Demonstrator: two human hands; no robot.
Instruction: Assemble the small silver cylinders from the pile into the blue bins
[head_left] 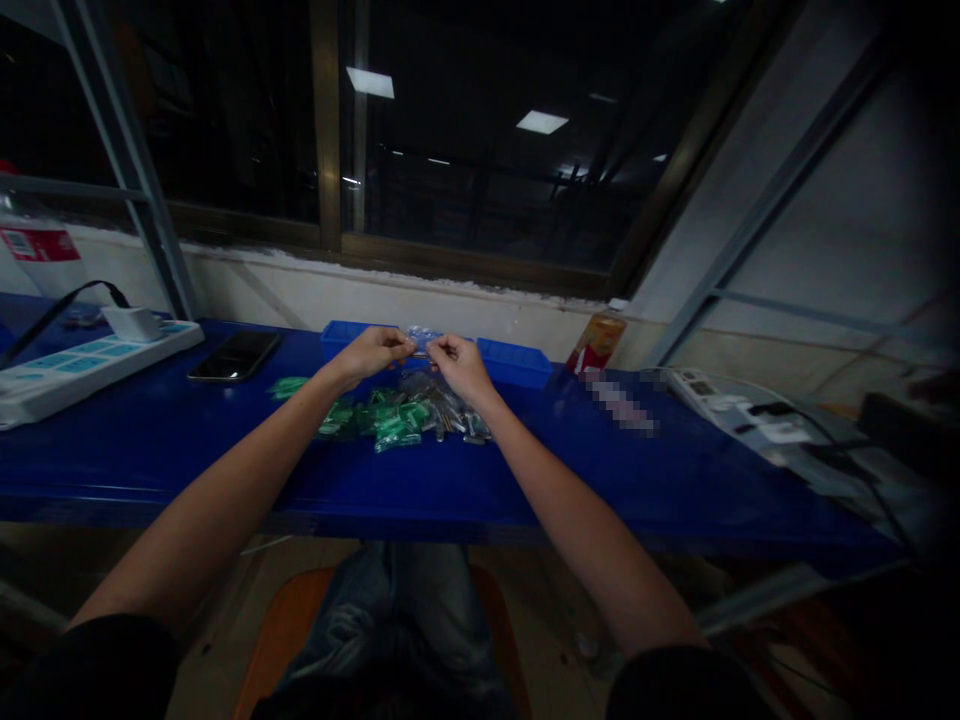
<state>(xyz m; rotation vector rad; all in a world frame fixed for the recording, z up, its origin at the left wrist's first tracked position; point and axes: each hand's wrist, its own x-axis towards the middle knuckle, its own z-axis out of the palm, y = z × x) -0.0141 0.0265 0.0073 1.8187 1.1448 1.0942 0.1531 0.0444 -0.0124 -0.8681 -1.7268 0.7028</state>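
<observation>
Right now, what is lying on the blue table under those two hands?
Under the left hand and right hand lies a heap of small green packets and grey metal pieces on the blue table. Behind sit blue trays; their contents are hidden.

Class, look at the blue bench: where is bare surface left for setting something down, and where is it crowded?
Bare blue table top lies between the black phone and the near edge, and right of the pile towards the white device. It is crowded at the pile of green and silver packets beneath both hands.
</observation>
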